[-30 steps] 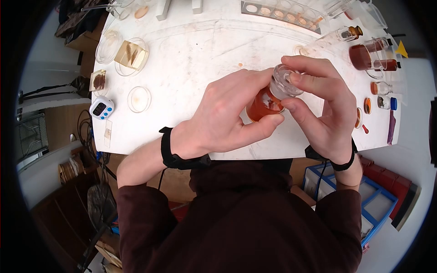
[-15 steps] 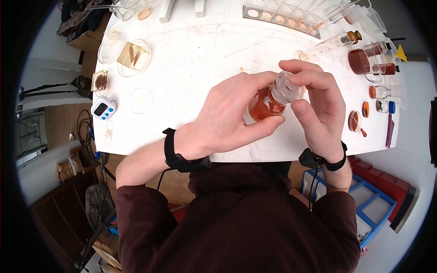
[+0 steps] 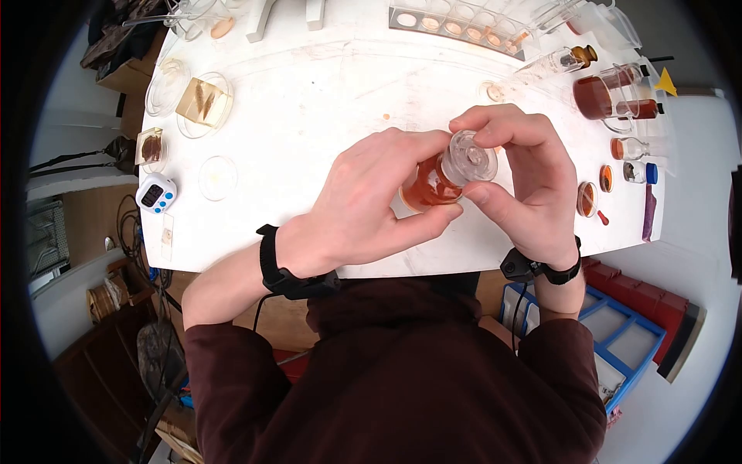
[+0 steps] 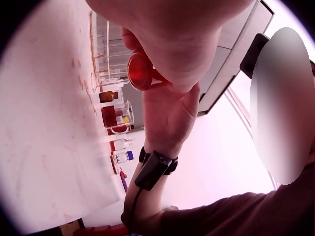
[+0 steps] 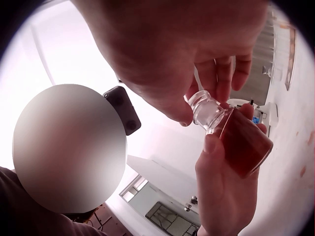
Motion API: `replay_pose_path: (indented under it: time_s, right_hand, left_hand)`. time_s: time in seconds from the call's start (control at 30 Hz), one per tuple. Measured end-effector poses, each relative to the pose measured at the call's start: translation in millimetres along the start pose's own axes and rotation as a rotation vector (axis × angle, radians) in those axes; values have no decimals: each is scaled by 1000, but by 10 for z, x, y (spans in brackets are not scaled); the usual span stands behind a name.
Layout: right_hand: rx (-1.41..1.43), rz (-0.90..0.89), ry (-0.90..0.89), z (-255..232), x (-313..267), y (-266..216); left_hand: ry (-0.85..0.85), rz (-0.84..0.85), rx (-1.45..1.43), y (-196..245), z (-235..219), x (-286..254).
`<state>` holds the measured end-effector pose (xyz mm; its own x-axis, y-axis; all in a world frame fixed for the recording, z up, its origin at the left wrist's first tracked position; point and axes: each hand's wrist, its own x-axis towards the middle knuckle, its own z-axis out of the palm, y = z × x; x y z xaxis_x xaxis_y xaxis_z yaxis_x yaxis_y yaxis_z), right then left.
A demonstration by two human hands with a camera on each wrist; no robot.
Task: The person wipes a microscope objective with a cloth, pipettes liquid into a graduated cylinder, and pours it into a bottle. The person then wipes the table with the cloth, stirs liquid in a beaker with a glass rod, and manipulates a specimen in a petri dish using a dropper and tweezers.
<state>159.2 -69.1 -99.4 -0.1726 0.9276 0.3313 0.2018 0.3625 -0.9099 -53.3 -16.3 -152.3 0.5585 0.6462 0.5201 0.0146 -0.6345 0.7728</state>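
Over the table (image 3: 309, 100), glass bottle (image 3: 421, 189) in left grip (image 3: 359, 197), stopper (image 3: 473, 158) in right grip (image 3: 539, 185)

White-topped table (image 3: 348, 89), faintly stained. Bearing: digital timer (image 3: 157, 193), blue-buttoned; petri dish (image 3: 209, 186), near timer; test-tube rack (image 3: 440, 35); blue-capped jar (image 3: 640, 172), upright; handled glass jug (image 3: 597, 97).

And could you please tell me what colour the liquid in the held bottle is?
The liquid is red, showing best in the right wrist view.

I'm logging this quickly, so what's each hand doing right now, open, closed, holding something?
Left hand: holding the bottle of red liquid.
Right hand: thumb and fingers pinching the clear stopper at the bottle's top.
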Motion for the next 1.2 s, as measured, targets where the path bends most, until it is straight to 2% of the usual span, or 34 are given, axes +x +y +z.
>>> replay_pose_path:
  time_s: [0.23, 0.43, 0.5, 0.6, 1.03, 1.2]
  right_hand:
    - [60, 38, -29, -5, -6, -43]
    - [62, 70, 34, 33, -40, -80]
    - [57, 54, 84, 29, -48, -85]
    - [-8, 40, 82, 16, -42, -109]
    - [27, 8, 43, 66, -118, 22]
    - [51, -9, 124, 157, -179, 112]
  left_hand:
    - [-21, 22, 30, 21, -44, 0]
    - [-18, 55, 62, 5, -39, 8]
    - [-1, 72, 59, -17, -36, 3]
    - [-7, 67, 43, -27, -42, -2]
    - [-18, 60, 44, 23, 0, -14]
    - [-42, 52, 39, 12, 3, -27]
